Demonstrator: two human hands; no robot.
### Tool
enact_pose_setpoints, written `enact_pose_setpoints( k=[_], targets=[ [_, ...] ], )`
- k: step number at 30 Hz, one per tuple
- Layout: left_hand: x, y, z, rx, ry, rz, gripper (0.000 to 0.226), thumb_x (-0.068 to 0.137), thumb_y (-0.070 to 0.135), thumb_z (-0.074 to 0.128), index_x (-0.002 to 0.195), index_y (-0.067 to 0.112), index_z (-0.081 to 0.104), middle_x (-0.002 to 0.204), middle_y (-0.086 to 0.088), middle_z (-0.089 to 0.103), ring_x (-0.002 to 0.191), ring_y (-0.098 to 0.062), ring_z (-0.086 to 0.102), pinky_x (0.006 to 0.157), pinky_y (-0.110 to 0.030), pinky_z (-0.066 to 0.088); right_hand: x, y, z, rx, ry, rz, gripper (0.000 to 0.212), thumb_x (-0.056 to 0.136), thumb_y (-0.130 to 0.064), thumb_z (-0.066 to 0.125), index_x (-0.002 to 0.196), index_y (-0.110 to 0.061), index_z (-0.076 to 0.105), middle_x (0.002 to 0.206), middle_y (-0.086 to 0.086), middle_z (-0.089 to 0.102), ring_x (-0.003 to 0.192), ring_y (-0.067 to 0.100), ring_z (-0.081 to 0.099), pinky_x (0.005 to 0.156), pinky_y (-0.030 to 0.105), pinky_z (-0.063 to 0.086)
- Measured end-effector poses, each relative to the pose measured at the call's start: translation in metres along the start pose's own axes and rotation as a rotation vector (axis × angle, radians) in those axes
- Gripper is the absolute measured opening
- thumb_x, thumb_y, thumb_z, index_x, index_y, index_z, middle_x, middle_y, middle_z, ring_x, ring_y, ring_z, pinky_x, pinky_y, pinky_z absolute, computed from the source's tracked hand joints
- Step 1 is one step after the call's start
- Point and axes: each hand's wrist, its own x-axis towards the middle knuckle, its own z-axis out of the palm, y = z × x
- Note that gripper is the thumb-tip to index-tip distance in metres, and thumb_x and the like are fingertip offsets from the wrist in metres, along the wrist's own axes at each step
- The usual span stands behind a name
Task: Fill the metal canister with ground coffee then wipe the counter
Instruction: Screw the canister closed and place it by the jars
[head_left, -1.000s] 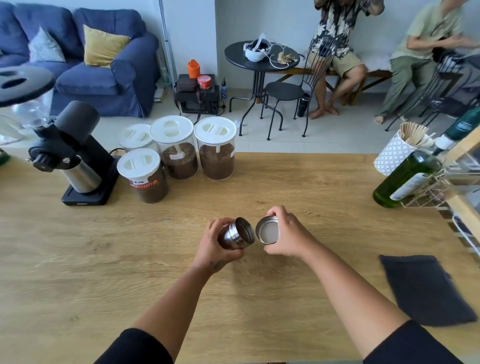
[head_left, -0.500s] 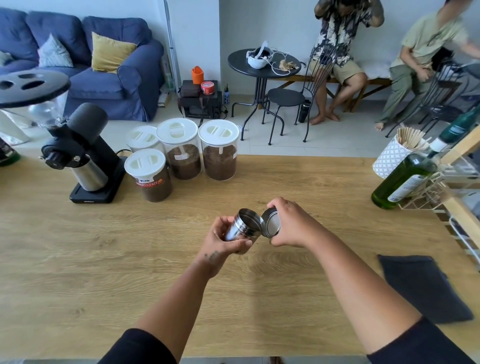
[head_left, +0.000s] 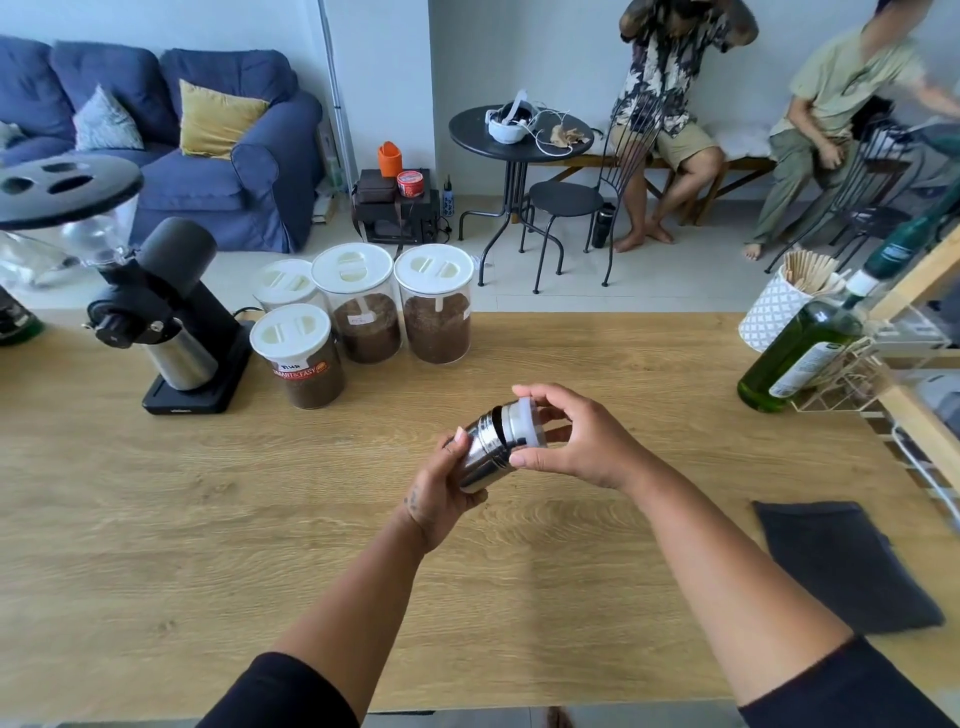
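Just below the middle of the frame, your left hand (head_left: 441, 493) is wrapped round the lower body of the metal canister (head_left: 483, 457), holding it above the counter (head_left: 208, 545) and tilted so its top leans toward the upper right. Your right hand (head_left: 576, 441) meets it there, thumb below and fingers curled over the top, gripping the lid (head_left: 522, 423) against the canister's mouth. You cannot tell whether the lid is fully seated. The two hands are close together, joined through the canister.

At the lower right of the frame a dark cloth (head_left: 841, 566) lies flat on the wood, well apart from your hands.

Farther up, left of centre, four clear jars (head_left: 363, 317) with white lids stand in a tight cluster. Three of them plainly hold brown ground coffee (head_left: 436, 338), and the rear one is mostly hidden. Just left of them sits a black coffee grinder (head_left: 166, 322) with a steel cup under its spout. At the right edge a green bottle (head_left: 800, 353) leans in a wire rack beside a white patterned cup (head_left: 769, 317) holding wooden sticks.

Beyond the counter, a blue sofa (head_left: 234, 176) fills the upper left, a round black table (head_left: 519, 137) stands at upper centre, and two people sit at the upper right.
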Motion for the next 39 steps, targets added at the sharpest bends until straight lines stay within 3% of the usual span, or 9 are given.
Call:
enact_pose_setpoints(
  k=[5,8,12,17,23,26,30,34,39],
  targets=[
    [0.001,0.001,0.007,0.068,0.030,-0.009,0.052,0.080,0.071,0.053,0.098,0.028,0.076,0.084,-0.002,0.068,0.069,-0.011,0.058,0.052,-0.020,0.039,0.001,-0.002,0.003,-0.016,-0.005,-0.015,0.083,0.061,-0.057,0.084,0.135,-0.051,0.048,0.127,-0.023,0.053,0.115,-0.012,0.047,0.086,0.010,0.038],
    [0.001,0.005,0.009,0.128,0.047,-0.027,0.055,0.079,0.074,0.053,0.094,0.025,0.074,0.077,-0.003,0.066,0.061,-0.012,0.057,0.047,-0.019,0.037,0.003,-0.001,0.003,-0.046,-0.005,-0.010,0.083,0.057,-0.057,0.085,0.133,-0.051,0.051,0.125,-0.020,0.053,0.113,-0.006,0.050,0.081,0.009,0.040],
    [0.004,0.007,0.011,0.152,0.055,-0.045,0.063,0.076,0.077,0.056,0.095,0.019,0.069,0.071,-0.002,0.062,0.055,-0.013,0.052,0.041,-0.019,0.036,0.005,-0.001,0.003,-0.060,0.004,0.004,0.083,0.053,-0.060,0.085,0.130,-0.052,0.052,0.119,-0.024,0.053,0.106,-0.018,0.046,0.076,0.005,0.038],
    [0.005,0.011,0.013,0.227,0.130,-0.042,0.057,0.073,0.080,0.053,0.082,0.026,0.068,0.068,0.002,0.064,0.052,-0.008,0.055,0.046,-0.020,0.041,0.003,0.000,0.004,-0.067,0.027,-0.004,0.079,0.050,-0.062,0.086,0.123,-0.050,0.057,0.111,-0.029,0.056,0.100,-0.017,0.051,0.073,0.002,0.039],
    [0.008,0.009,0.021,0.166,0.208,-0.065,0.054,0.094,0.066,0.038,0.088,0.019,0.064,0.063,-0.001,0.058,0.046,-0.010,0.045,0.041,-0.020,0.034,-0.001,-0.001,0.010,0.040,0.113,-0.021,0.068,0.054,-0.052,0.089,0.116,-0.042,0.063,0.107,-0.017,0.064,0.094,-0.005,0.059,0.077,0.012,0.049],
    [0.008,0.009,0.016,0.206,0.130,-0.095,0.054,0.095,0.064,0.035,0.084,0.017,0.059,0.057,0.000,0.055,0.043,-0.012,0.039,0.043,-0.022,0.023,-0.006,0.000,0.016,-0.122,0.093,-0.087,0.058,0.066,-0.060,0.074,0.116,-0.035,0.057,0.108,-0.012,0.059,0.092,0.003,0.056,0.075,0.019,0.049],
    [0.009,0.016,0.021,0.263,0.088,-0.158,0.054,0.091,0.067,0.039,0.076,0.019,0.060,0.055,0.001,0.053,0.042,-0.013,0.041,0.041,-0.020,0.025,-0.012,0.005,0.032,-0.276,0.179,-0.236,0.057,0.084,-0.056,0.047,0.118,-0.011,0.048,0.105,0.003,0.054,0.085,0.015,0.052,0.068,0.029,0.046],
    [0.013,0.023,0.033,0.302,0.139,-0.074,0.054,0.084,0.070,0.040,0.059,0.030,0.067,0.049,0.007,0.052,0.040,-0.010,0.041,0.041,-0.021,0.028,-0.010,0.003,0.037,-0.250,0.317,-0.245,0.056,0.087,-0.051,0.042,0.113,-0.002,0.049,0.097,0.008,0.054,0.077,0.019,0.053,0.061,0.026,0.040],
    [0.014,0.019,0.037,0.328,0.152,0.021,0.050,0.084,0.068,0.042,0.075,0.023,0.062,0.053,0.009,0.055,0.042,-0.004,0.046,0.038,-0.019,0.035,-0.014,0.008,0.040,-0.162,0.369,-0.203,0.059,0.087,-0.055,0.038,0.113,-0.003,0.046,0.091,0.008,0.057,0.074,0.021,0.056,0.060,0.029,0.043]
  ],
)
